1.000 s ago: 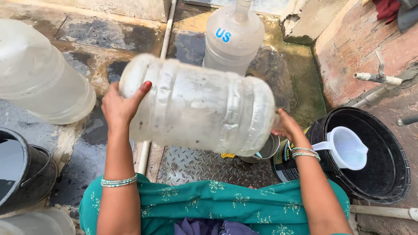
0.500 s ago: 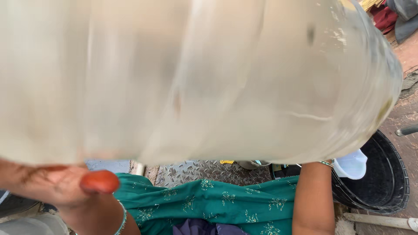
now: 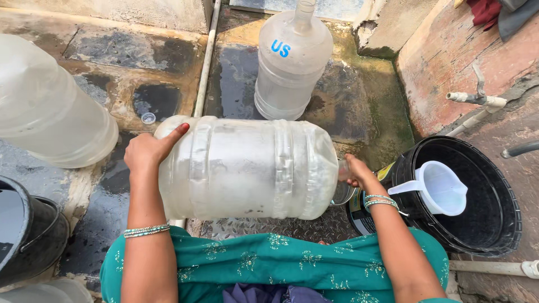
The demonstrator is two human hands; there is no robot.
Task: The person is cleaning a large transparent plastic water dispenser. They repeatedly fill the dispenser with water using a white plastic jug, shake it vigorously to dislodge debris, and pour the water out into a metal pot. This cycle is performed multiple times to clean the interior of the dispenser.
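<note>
I hold a large translucent water jug (image 3: 247,168) sideways in front of me, above my green-clad lap. My left hand (image 3: 149,151) presses flat against its base on the left. The jug's neck end on the right is gripped by my right hand (image 3: 355,171). A second jug (image 3: 292,59) stands upright on the wet stone floor beyond it. To the right sits a black bucket (image 3: 494,224) with a white plastic mug (image 3: 441,188) inside.
A third big jug (image 3: 48,109) lies at the left. A dark bucket (image 3: 28,235) is at the lower left. A small clear cap (image 3: 148,118) rests on the floor. A white pipe (image 3: 205,62) runs along the floor, and a tap (image 3: 477,98) sticks out at right.
The jug swung up close to the camera, filling the view, and has come back down to a level sideways position in both hands.
</note>
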